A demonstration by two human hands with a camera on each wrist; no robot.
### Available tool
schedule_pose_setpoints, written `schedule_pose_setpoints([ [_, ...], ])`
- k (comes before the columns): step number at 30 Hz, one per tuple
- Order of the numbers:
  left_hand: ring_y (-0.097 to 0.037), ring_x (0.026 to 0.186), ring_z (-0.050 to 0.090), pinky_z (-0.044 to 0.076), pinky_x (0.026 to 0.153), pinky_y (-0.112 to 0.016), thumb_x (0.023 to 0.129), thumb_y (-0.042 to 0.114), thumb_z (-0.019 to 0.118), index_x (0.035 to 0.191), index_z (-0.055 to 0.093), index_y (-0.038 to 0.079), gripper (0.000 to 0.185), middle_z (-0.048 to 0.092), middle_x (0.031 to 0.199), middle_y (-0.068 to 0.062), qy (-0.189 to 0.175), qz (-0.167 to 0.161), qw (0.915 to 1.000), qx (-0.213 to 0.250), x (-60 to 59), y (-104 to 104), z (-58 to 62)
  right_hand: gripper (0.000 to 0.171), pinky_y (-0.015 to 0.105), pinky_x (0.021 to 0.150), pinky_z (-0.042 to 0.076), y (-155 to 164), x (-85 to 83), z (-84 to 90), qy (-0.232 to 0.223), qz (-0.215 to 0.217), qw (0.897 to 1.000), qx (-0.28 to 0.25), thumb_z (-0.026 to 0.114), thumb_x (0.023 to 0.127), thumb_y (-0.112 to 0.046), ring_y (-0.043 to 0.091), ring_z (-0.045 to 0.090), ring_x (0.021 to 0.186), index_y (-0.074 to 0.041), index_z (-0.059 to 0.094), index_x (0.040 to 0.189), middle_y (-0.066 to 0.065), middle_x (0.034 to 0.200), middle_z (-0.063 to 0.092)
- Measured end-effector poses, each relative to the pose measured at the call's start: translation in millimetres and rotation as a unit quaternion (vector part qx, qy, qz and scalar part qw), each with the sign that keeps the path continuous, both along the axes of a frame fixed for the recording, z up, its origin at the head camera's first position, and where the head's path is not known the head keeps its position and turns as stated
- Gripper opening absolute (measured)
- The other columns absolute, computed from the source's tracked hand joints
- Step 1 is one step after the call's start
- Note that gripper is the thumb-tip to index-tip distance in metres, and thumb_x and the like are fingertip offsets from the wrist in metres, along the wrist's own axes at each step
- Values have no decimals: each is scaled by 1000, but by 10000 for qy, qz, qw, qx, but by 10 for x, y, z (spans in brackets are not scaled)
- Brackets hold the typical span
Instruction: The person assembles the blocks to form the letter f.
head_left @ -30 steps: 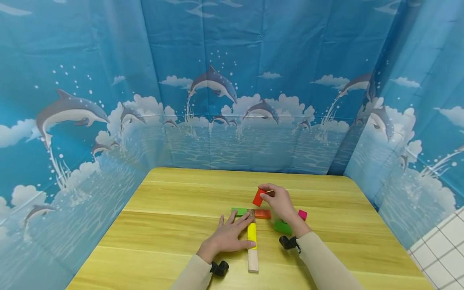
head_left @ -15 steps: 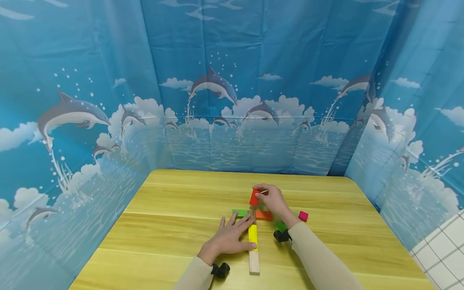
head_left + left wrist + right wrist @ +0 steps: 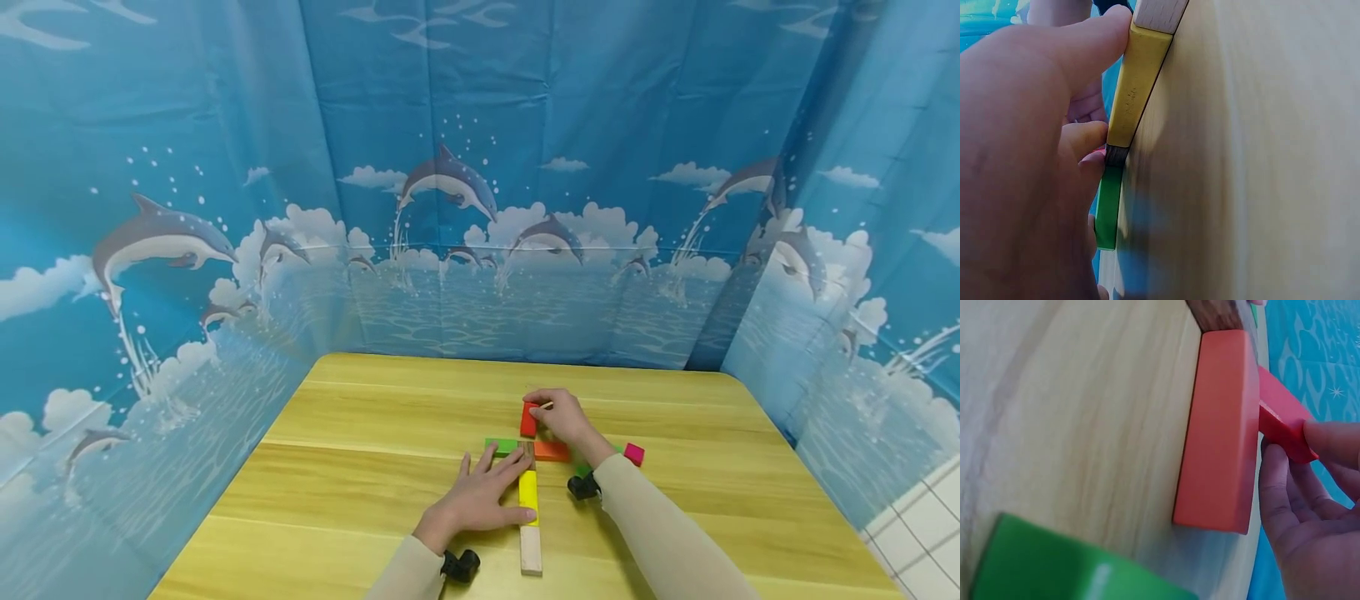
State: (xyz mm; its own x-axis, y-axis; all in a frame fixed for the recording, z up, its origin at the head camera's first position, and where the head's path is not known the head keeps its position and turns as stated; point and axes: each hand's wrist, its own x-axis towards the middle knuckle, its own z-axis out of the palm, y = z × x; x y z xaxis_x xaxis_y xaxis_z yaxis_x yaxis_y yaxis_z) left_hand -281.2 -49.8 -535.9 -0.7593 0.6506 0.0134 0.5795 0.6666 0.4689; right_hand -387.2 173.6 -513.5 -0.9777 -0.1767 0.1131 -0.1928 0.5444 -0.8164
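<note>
My left hand (image 3: pixel 491 487) lies flat on the wooden table (image 3: pixel 360 467). Its straight fingers touch a green block (image 3: pixel 498 445) and its thumb rests along a yellow block (image 3: pixel 528 492). The left wrist view shows that thumb against the yellow block (image 3: pixel 1135 87), with the green block (image 3: pixel 1109 206) beyond it. My right hand (image 3: pixel 546 412) pinches a red block (image 3: pixel 529 419) just past an orange block (image 3: pixel 552 451). In the right wrist view the red block (image 3: pixel 1282 422) sits between my fingertips, right behind the orange block (image 3: pixel 1219 431).
A plain wood block (image 3: pixel 531 550) continues the yellow one toward me. A pink block (image 3: pixel 634 454) lies to the right, and another green block (image 3: pixel 1054 569) sits under my right wrist. Blue dolphin curtains enclose the table on three sides.
My right hand has carried the red block left and down, until it is low over the table behind the orange block. The left hand has stayed flat on the blocks.
</note>
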Motion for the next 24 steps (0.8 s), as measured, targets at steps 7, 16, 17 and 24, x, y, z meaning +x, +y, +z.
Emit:
schedule_pose_setpoints([
  [7, -34, 154, 0, -1, 112, -73, 96, 67, 49, 162, 24, 31, 79, 13, 168, 10, -1, 11, 10000, -16, 6, 12, 1, 37, 39, 82, 57, -1, -37, -51, -312, 190, 9993, -107, 72, 93, -4, 27, 64, 104, -9, 69, 129, 9, 125, 63],
  [16, -33, 154, 1, -1, 112, -72, 96, 69, 48, 162, 24, 31, 80, 13, 167, 12, -78, 29, 10000, 19, 3, 28, -15, 37, 40, 86, 56, -41, -18, -70, -168, 401, 9985, 340, 73, 92, -4, 23, 63, 105, -10, 70, 128, 4, 122, 67],
  [17, -33, 154, 1, -1, 112, -72, 96, 69, 48, 162, 24, 31, 80, 13, 167, 12, -80, 31, 10000, 17, -1, 30, -16, 37, 41, 88, 55, -44, -13, -66, -151, 439, 9982, 382, 73, 92, -4, 23, 63, 106, -9, 69, 129, 4, 122, 67],
  [24, -34, 154, 0, -1, 111, -73, 95, 68, 48, 162, 24, 30, 80, 13, 167, 11, -10, 39, 10000, -20, -17, 34, -4, 37, 44, 94, 53, -60, -9, -48, -91, 589, 9967, 543, 71, 93, -3, 23, 63, 109, -9, 69, 129, 4, 122, 68],
])
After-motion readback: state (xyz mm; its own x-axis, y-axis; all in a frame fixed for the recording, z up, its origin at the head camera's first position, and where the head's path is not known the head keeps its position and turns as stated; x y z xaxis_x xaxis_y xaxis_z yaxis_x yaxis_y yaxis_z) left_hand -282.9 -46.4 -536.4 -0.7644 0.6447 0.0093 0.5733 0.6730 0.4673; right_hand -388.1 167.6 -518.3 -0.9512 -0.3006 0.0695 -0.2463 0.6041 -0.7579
